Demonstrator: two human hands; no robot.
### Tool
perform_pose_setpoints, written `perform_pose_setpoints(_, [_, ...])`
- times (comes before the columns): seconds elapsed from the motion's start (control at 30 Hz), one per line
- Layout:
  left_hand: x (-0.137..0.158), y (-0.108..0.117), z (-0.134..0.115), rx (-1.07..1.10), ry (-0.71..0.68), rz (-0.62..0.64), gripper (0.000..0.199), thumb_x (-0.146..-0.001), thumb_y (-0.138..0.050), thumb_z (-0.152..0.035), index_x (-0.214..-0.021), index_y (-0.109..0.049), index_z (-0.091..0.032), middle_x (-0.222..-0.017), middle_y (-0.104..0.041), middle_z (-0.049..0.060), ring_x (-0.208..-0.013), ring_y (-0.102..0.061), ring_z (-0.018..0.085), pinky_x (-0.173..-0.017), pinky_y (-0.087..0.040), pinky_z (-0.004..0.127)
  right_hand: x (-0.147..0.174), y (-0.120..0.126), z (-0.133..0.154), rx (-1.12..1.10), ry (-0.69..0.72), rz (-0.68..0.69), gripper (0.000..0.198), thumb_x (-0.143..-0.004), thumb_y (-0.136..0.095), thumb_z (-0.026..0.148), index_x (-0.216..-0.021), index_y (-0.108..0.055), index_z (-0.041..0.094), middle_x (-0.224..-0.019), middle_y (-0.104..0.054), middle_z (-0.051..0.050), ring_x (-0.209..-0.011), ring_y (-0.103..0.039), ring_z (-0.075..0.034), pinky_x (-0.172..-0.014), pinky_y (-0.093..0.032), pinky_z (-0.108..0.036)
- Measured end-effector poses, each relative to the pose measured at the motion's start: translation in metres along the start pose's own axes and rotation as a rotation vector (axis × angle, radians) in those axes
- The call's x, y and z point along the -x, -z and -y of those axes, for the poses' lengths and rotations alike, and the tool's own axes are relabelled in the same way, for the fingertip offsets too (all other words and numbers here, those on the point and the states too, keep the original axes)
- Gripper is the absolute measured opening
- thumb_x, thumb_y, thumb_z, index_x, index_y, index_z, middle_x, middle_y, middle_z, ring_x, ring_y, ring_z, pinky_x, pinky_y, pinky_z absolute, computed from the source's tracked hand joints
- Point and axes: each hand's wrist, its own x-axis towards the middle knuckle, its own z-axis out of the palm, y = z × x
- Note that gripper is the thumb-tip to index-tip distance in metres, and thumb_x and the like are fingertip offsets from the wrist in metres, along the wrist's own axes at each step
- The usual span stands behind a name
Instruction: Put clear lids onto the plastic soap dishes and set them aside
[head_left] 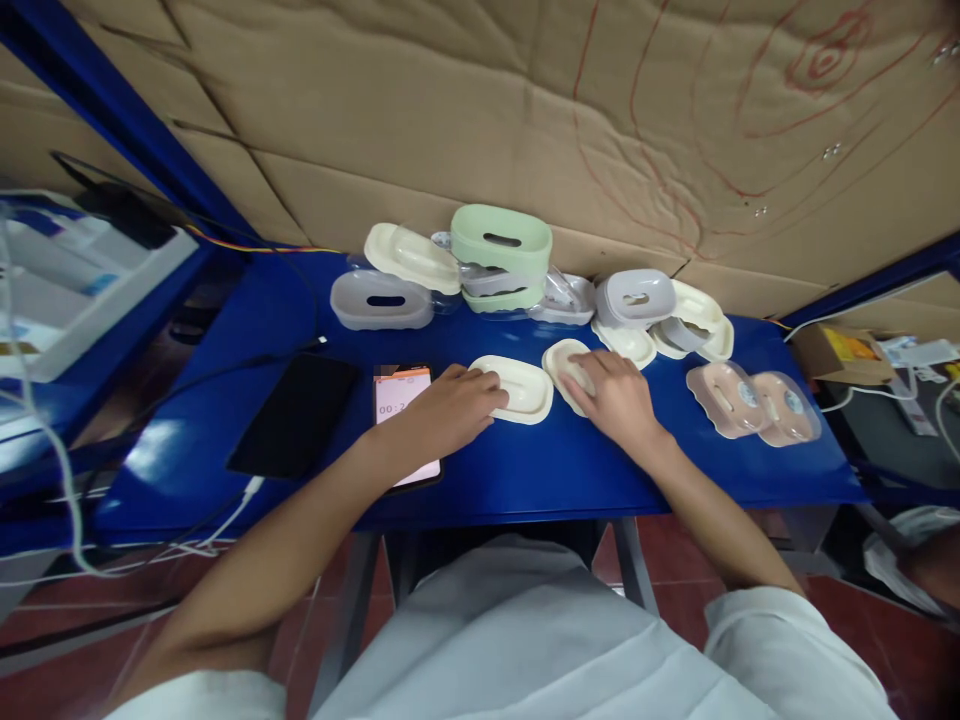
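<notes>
On the blue table before me lies a cream oval plastic dish (525, 392), like a soap dish. My left hand (463, 402) is closed on its left end, fingers curled over the rim. Just right of it, a second cream oval dish (559, 358) sits tilted under my right hand (616, 396), whose thumb and fingers grip it and cover part of it. The two dishes are very close; whether they touch is hard to tell. A phone (409, 470) with a timer showing lies partly beneath my left wrist.
Behind are green slotted boxes (501, 240), a grey slotted box (381, 300), another grey box (637, 298) and cream pieces (694, 305). Pink dishes with clear lids (727, 398) lie right. A dark tablet (296, 415) with a cable is left; a cardboard wall (420, 110) stands behind.
</notes>
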Motion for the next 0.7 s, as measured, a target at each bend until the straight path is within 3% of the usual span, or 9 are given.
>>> perform_pose_setpoints(0.17, [0.001,0.004,0.0,-0.04,0.036,0.014,0.017,-0.1,-0.06,-0.007,-0.105,-0.073,-0.017,-0.11,-0.071,0.009,-0.108,-0.068,0.027,-0.09,-0.045,0.041,0.057,-0.014,-0.019,-0.038,0.034,-0.037,0.033,-0.11,-0.056,0.041,-0.126,-0.078,0.021,-0.131,-0.076,-0.013,-0.116,-0.073,-0.029,-0.095,-0.054,-0.044])
perform_pose_setpoints(0.27, [0.001,0.005,-0.001,-0.019,0.03,0.015,0.013,-0.101,-0.063,-0.011,-0.106,-0.073,-0.018,-0.111,-0.072,0.008,-0.108,-0.069,0.027,-0.09,-0.046,0.04,0.071,-0.012,-0.029,-0.134,-0.005,-0.068,0.03,-0.11,-0.056,0.038,-0.126,-0.078,0.026,-0.127,-0.078,-0.011,-0.116,-0.074,-0.029,-0.097,-0.056,-0.047])
perform_pose_setpoints(0.33, [0.001,0.005,-0.001,-0.035,0.042,0.002,0.011,-0.102,-0.063,-0.013,-0.105,-0.073,-0.018,-0.11,-0.073,0.009,-0.106,-0.069,0.026,-0.087,-0.046,0.039,0.071,-0.007,-0.034,-0.193,0.033,-0.017,0.03,-0.109,-0.055,0.037,-0.128,-0.078,0.03,-0.126,-0.079,-0.01,-0.116,-0.075,-0.03,-0.098,-0.057,-0.05])
perform_pose_setpoints(0.43, [0.0,0.005,-0.001,-0.118,0.115,-0.037,0.016,-0.103,-0.058,-0.012,-0.107,-0.072,-0.017,-0.109,-0.073,0.011,-0.101,-0.071,0.028,-0.082,-0.046,0.039,0.054,0.001,-0.052,-0.213,0.075,-0.001,0.037,-0.109,-0.05,0.034,-0.139,-0.072,0.032,-0.135,-0.076,-0.01,-0.127,-0.071,-0.031,-0.107,-0.054,-0.054])
perform_pose_setpoints(0.57, [-0.001,0.005,-0.002,-0.132,0.192,-0.09,0.026,-0.103,-0.058,-0.013,-0.125,-0.069,-0.016,-0.122,-0.073,0.014,-0.113,-0.071,0.032,-0.088,-0.05,0.041,0.003,0.008,-0.101,-0.029,-0.075,-0.15,0.051,-0.107,-0.047,0.03,-0.156,-0.057,0.022,-0.161,-0.058,-0.016,-0.152,-0.051,-0.035,-0.122,-0.039,-0.062])
perform_pose_setpoints(0.7, [-0.003,0.007,-0.005,-0.034,0.102,-0.118,0.042,-0.104,-0.062,-0.018,-0.145,-0.061,-0.019,-0.146,-0.066,0.015,-0.128,-0.067,0.033,-0.103,-0.052,0.045,-0.023,0.013,-0.126,0.058,-0.094,-0.099,0.04,-0.107,-0.048,0.03,-0.138,-0.071,0.023,-0.141,-0.074,-0.014,-0.136,-0.064,-0.034,-0.124,-0.031,-0.063])
